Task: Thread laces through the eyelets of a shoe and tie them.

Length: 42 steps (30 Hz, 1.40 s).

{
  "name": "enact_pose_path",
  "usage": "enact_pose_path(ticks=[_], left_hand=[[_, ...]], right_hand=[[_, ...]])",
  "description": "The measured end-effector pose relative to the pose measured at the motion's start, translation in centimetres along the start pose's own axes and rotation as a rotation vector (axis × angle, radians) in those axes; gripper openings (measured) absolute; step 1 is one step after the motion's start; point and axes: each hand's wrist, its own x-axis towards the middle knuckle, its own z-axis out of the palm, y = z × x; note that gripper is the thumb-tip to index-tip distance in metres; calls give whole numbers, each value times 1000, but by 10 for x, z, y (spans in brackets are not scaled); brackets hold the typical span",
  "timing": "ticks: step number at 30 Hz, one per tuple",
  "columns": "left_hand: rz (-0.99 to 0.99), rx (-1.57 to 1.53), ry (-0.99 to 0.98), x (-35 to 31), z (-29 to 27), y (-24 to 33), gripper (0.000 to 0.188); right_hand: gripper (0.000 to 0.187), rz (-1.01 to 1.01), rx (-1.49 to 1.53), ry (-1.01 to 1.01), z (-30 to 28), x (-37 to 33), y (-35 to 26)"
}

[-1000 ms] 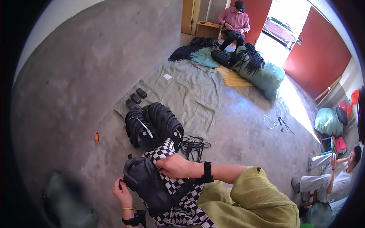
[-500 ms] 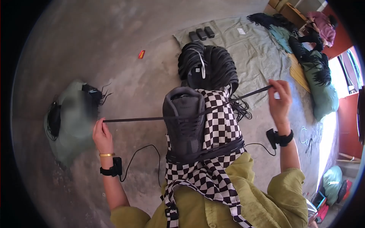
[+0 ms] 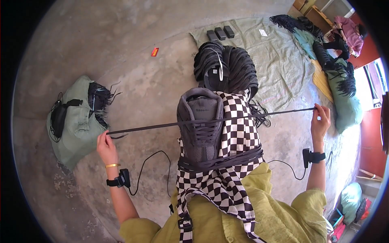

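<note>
A dark grey lace-up shoe [image 3: 199,152] lies on my lap over a black-and-white checkered apron [image 3: 239,135], its toe pointing towards me. Above it, one flat dark shoelace [image 3: 156,126] is stretched nearly straight from side to side. My left hand [image 3: 107,149] pinches it on the left, where a short loose tail hangs from the fingers. The other side of the lace is pinched by my right hand [image 3: 320,123], held out to the right and slightly higher in view. A bunch of dark laces [image 3: 233,160] runs across my lap below the shoe's toe.
Beyond my lap sit bulky bundles of dark strips [image 3: 241,73]. A pale green sheet [image 3: 279,77] carries several black blocks [image 3: 219,34]. To the left stands a green sack [image 3: 77,133] of dark laces; another green sack [image 3: 344,101] lies right. A person [image 3: 349,34] is at the far right.
My right hand has moved outward to the right and down in view, so more lace spans between my hands. My left hand has barely shifted. The view has tilted slightly.
</note>
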Motion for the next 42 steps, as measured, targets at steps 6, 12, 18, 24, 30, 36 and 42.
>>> enact_pose_path(ticks=[6,12,18,24,30,36,42], left_hand=[[129,242,-73,3,17,-68,19],[-218,-89,-85,-3,28,-100,16],[-330,-42,-64,2,28,-119,15],[-291,-693,-19,12,54,-43,9],[-33,-1117,-310,-28,83,200,12],[-63,-1174,-379,-45,98,221,11],[-226,-1176,-382,-54,93,224,10]], right_hand=[[18,91,-43,-58,6,-16,40],[18,183,-130,-160,2,-31,64],[18,206,-219,-175,-7,-44,77],[29,184,385,-75,34,-28,-23],[28,5,860,-325,69,-29,-231],[22,35,990,-400,82,-45,-267],[18,80,977,-439,81,-51,-263]])
